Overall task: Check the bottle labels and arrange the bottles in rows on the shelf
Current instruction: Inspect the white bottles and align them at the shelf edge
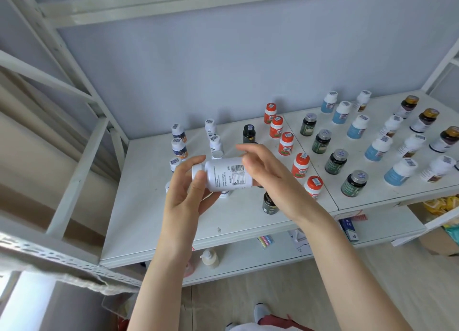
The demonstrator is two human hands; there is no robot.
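The white bottle lies sideways in the air above the shelf (barcode label facing up), its cap end clamped in the left grip's curled fingers, its base clasped by the right grip.

left grip and right grip bare, forearms unsleeved; white shoe, dark red cloth below.

No legible text on white bottle
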